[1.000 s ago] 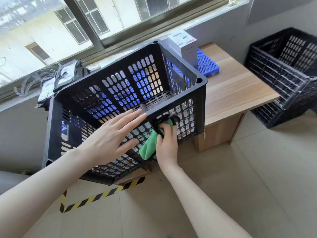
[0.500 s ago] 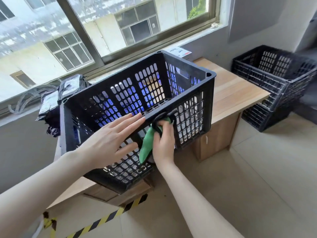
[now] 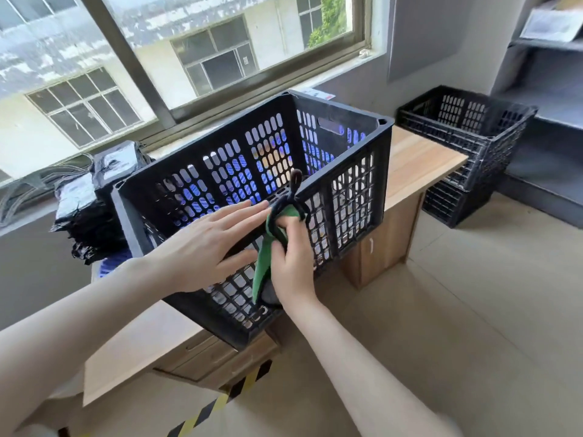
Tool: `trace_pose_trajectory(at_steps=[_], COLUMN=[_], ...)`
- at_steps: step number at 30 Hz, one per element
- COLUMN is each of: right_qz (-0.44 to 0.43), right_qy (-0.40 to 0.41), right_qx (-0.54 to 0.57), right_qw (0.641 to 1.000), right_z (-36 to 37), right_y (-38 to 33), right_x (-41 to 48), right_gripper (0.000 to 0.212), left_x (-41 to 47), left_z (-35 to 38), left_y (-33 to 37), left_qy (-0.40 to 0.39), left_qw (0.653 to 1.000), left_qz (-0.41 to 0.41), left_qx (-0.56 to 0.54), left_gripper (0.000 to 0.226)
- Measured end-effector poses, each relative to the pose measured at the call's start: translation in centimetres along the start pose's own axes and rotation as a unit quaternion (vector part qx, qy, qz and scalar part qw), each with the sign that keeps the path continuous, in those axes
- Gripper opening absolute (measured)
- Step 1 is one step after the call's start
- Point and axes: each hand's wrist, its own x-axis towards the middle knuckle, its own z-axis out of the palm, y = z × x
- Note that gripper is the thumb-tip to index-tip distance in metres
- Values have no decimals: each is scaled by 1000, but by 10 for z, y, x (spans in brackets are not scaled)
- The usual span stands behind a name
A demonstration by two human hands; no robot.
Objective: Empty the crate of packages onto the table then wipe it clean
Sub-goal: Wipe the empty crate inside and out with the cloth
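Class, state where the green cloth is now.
Head view, centre: the right hand grips the green cloth against the black crate, on its near wall, beside the left hand.

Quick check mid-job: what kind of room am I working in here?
Probably a storeroom or parcel-sorting room: spare black crates stacked at right, a pile of black-wrapped packages, and grey shelving.

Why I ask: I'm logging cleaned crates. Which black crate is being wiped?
The tilted crate on the table: the left hand lies flat on it and the right hand holds a green cloth against it. The stacked crates on the floor are untouched.
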Motion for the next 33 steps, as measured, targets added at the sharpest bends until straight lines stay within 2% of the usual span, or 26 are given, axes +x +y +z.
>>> trace_pose_trajectory(at_steps=[2,4,6,7,8,12,15,17,19,23,25,27,29,33], right_qz=[29,140,250,273,276,205,121,68,49,143,208,235,193,54], right_qy=[-14,-38,-118,-145,-136,20,91,104,112,156,143,126,130,139], right_qx=[-48,-104,-153,-164,-157,-49,-6,11,-3,-25,-23,-20,-20,7], right_qw=[998,984,949,937,938,977,988,992,992,977,967,963,972,989], right_z=[9,13,14,16,22,46,60,68,79,91,94,99,107,127], right_y=[16,54,85,94,96,51,18,5,4,29,37,33,15,-34], right_x=[-14,-33,-57,-67,-73,-63,-58,-60,-65,-82,-94,-104,-106,-109], right_gripper=[15,17,30,35,35,20,22,23,22,25,27,27,28,22], left_x=[-3,-7,-11,-13,-16,-25,-31,-34,-38,-48,-52,-57,-60,-64], left_z=[-1,0,0,0,0,4,6,6,6,7,6,6,7,13], left_y=[-5,-10,-15,-18,-22,-34,-41,-46,-51,-60,-66,-72,-79,-86], left_qy=[-4,-4,-7,-12,-13,-7,-4,-2,-2,-6,-9,-16,-18,-25], left_qw=[1000,1000,999,999,999,997,995,992,990,986,984,983,981,978], left_qz=[13,24,35,41,50,80,98,117,134,159,168,176,186,193], left_qx=[4,4,-2,-4,-6,-20,-35,-43,-51,-60,-57,-55,-56,-76], left_gripper=[68,68,68,69,69,69,70,71,71,70,69,66,62,59])
